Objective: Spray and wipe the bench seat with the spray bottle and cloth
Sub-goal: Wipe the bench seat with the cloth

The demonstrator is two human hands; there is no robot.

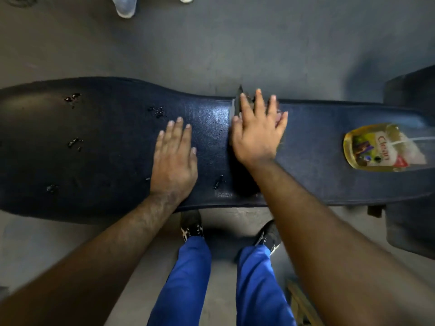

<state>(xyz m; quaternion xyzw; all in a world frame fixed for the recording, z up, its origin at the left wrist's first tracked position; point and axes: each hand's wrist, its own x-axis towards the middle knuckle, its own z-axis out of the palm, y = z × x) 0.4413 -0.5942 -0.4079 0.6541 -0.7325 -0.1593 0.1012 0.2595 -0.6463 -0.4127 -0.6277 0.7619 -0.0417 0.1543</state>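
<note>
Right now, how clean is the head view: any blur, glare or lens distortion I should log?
Head view: the right hand and the cloth under it are motion-blurred; the left hand is sharper. Wide-angle bend bulges the bench seat. A soft sheen sits on the seat between the hands, droplets glint, and the spray bottle at right is slightly smeared.

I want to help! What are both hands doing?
Left hand: open, flat on the bench seat, holding nothing.
Right hand: open, pressing a dark cloth.

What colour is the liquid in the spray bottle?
Yellow, in the spray bottle lying on the bench seat; head view.
</note>
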